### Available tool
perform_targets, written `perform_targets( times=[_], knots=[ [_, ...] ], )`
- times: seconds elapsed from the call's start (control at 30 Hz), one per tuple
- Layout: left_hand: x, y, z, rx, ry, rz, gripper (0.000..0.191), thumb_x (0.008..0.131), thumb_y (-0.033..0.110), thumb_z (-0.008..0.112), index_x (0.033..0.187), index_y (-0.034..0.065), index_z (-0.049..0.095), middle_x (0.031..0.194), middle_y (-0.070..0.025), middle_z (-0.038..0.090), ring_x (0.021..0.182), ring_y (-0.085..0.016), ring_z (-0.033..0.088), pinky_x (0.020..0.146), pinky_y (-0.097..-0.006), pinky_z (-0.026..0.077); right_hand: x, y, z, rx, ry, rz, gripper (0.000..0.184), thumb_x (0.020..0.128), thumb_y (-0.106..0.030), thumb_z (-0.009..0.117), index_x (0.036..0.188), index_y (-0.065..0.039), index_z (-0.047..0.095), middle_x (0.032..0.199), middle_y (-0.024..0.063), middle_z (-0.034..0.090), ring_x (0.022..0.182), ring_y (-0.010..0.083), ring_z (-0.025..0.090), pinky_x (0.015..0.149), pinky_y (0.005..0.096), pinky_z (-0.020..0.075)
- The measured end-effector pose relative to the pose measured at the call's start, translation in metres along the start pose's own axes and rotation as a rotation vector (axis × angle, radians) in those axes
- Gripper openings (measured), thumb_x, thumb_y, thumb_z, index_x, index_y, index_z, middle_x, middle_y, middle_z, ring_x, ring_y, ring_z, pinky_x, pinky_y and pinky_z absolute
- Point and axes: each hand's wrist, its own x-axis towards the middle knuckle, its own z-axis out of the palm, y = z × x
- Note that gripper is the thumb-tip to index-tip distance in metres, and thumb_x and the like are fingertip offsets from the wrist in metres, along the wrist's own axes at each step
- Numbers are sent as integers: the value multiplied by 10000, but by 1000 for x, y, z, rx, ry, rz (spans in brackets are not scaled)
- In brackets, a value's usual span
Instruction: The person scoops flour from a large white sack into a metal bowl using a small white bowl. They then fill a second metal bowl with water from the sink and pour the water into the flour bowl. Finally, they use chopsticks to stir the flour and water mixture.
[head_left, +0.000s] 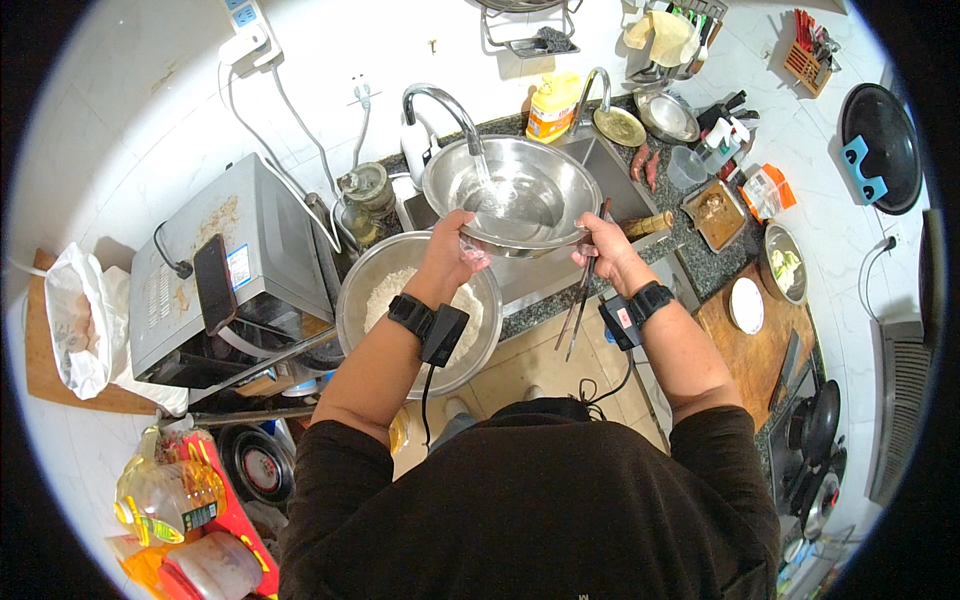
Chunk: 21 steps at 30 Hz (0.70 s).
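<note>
Both hands hold a stainless steel basin (442, 176) over the sink (525, 277). My left hand (463, 244) grips its near left rim, and my right hand (602, 244) grips the near right rim. A pair of chopsticks (582, 300) also sits in my right hand, tips pointing down. Water runs from the curved chrome faucet (442, 97) into the basin, where clear water lies. Below my left forearm, a larger metal bowl (491, 330) holds white flour (386, 292), partly hidden by the arm.
A yellow jug (553, 109) stands behind the sink. On the right are a wooden cutting board (765, 337) with a white bowl (746, 306) and a cleaver (785, 367), a tray of brown food (715, 215) and a bowl of chopped vegetables (784, 266). A microwave oven (255, 262) stands left.
</note>
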Motion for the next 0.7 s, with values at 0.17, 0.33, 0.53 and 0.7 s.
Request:
perform_targets(
  times=[0.17,0.33,0.53,0.7],
  knots=[
    [0,-1,1,-8,18,8,425,712,301,561,1043,47,473,996,-151,514,864,-300,498,829,-497,363,2,2,-1,4,-4,25,212,722,-217,577,805,-31,517,666,109,524,392,111,381,453,304,494],
    [2,-2,-1,-20,10,-3,439,704,297,572,1048,45,466,999,-146,505,867,-306,494,835,-502,356,2,2,-1,12,-21,38,251,736,-249,594,836,-36,508,696,103,523,366,75,323,458,310,501],
    [0,-4,-1,-20,26,13,419,688,301,587,1009,54,482,968,-148,495,835,-305,496,819,-491,359,-2,-1,0,0,-38,75,379,732,-300,656,934,-45,461,744,104,528,359,56,291,483,328,515],
    [3,-7,-4,-5,50,23,402,673,313,600,972,66,495,897,-140,500,817,-301,493,800,-485,361,-4,-3,3,-11,-38,111,400,729,-303,659,961,-52,450,750,106,532,361,52,285,496,326,516]
  ],
)
